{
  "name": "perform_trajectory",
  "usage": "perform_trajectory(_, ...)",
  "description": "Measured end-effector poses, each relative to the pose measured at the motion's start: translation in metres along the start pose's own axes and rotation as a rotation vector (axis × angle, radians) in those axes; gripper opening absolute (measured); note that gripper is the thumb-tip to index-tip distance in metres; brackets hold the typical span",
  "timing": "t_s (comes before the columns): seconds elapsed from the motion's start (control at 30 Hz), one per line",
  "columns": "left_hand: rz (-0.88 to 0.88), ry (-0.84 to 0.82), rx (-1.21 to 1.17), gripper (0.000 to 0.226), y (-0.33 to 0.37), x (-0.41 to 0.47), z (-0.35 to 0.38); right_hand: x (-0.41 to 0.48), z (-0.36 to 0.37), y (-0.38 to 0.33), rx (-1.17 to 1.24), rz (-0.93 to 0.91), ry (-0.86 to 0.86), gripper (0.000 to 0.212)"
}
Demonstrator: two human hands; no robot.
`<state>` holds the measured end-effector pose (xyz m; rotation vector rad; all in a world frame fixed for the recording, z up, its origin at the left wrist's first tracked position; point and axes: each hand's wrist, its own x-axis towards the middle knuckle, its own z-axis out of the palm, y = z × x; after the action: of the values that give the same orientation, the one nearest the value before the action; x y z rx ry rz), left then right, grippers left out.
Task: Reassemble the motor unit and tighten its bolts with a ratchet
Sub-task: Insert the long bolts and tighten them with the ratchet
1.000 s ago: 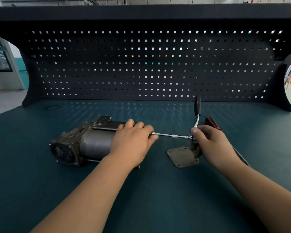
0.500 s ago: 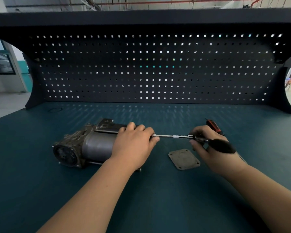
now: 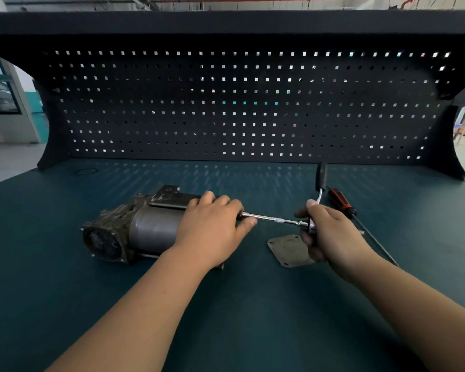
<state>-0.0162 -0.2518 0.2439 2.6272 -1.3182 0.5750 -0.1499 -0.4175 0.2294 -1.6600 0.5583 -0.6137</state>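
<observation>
The motor unit (image 3: 145,229) lies on its side left of the worktop's (image 3: 65,304) middle, well back from the near edge. Its round, grimy end cap faces the near left corner, a rough cast housing sits behind that, and a smooth grey cylinder runs to the right. The left hand (image 3: 212,232) comes in from the near edge and covers the motor's right end, its grip closed with the fingers curled over the top of the body and the thumb beside the silver extension bar (image 3: 271,218). That bar runs level from under the left hand to the head of the ratchet (image 3: 321,178), whose dark handle stands up toward the far edge. The right hand (image 3: 336,237) has its grip wrapped round the ratchet head, thumb on top. A square cover plate (image 3: 287,248) lies flat just beneath it, partly hidden. A red-and-black screwdriver (image 3: 340,202) lies beyond the right hand, shaft pointing toward the near right. A dark pegboard (image 3: 239,108) rises along the far edge.
</observation>
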Motion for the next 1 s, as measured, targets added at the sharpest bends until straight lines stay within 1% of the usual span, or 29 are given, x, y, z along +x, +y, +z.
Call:
perform_trajectory(0.1, 0.002, -0.018, 0.024, 0.050, 0.001, 0.001, 0.000, -0.003, 0.003, -0.003, 0.134, 0.221, -0.081, 0.035)
perform_trajectory(0.17, -0.001, -0.022, 0.036, 0.050, 0.001, 0.002, 0.000, -0.004, 0.004, -0.003, 0.215, 0.320, -0.115, 0.034)
perform_trajectory(0.23, -0.002, -0.022, 0.039, 0.051, 0.001, 0.002, 0.000, -0.005, 0.006, -0.004, 0.248, 0.332, -0.113, 0.036)
perform_trajectory(0.3, 0.001, -0.011, 0.038, 0.053, 0.001, 0.002, 0.000, -0.006, 0.007, -0.004, 0.232, 0.256, -0.106, 0.038)
perform_trajectory(0.33, 0.002, -0.007, 0.034, 0.054, 0.001, 0.002, 0.001, -0.007, 0.007, -0.002, 0.177, 0.178, -0.090, 0.037)
perform_trajectory(0.37, 0.002, -0.003, 0.031, 0.055, 0.001, 0.002, 0.001, -0.008, 0.005, -0.001, 0.072, 0.062, -0.061, 0.034)
perform_trajectory(0.43, 0.002, 0.001, 0.028, 0.056, 0.001, 0.002, 0.001, -0.011, -0.002, 0.001, -0.248, -0.262, -0.010, 0.026)
perform_trajectory(0.5, 0.004, 0.000, 0.022, 0.056, 0.001, 0.002, 0.001, -0.012, -0.010, 0.002, -0.582, -0.633, -0.018, 0.017)
perform_trajectory(0.53, 0.005, -0.002, 0.017, 0.057, 0.001, 0.002, 0.001, -0.013, -0.013, 0.002, -0.700, -0.773, -0.019, 0.015)
perform_trajectory(0.57, 0.004, -0.003, 0.014, 0.057, 0.001, 0.002, 0.001, -0.014, -0.013, 0.003, -0.774, -0.861, -0.013, 0.019)
perform_trajectory(0.6, 0.002, -0.004, 0.015, 0.058, 0.001, 0.002, 0.001, -0.015, -0.013, 0.003, -0.807, -0.892, -0.011, 0.020)
perform_trajectory(0.7, 0.000, -0.006, 0.027, 0.055, 0.001, 0.002, 0.001, -0.017, -0.010, 0.003, -0.768, -0.815, -0.024, 0.018)
perform_trajectory(0.87, 0.000, -0.010, 0.017, 0.054, 0.001, 0.002, 0.001, -0.012, -0.013, 0.008, -0.689, -0.747, -0.053, 0.027)
perform_trajectory(0.93, 0.004, -0.009, 0.012, 0.052, 0.001, 0.002, 0.000, -0.012, -0.010, 0.009, -0.637, -0.683, -0.060, 0.018)
perform_trajectory(1.0, 0.009, -0.008, 0.008, 0.048, 0.000, 0.002, 0.000, -0.012, -0.008, 0.008, -0.558, -0.592, -0.061, 0.014)
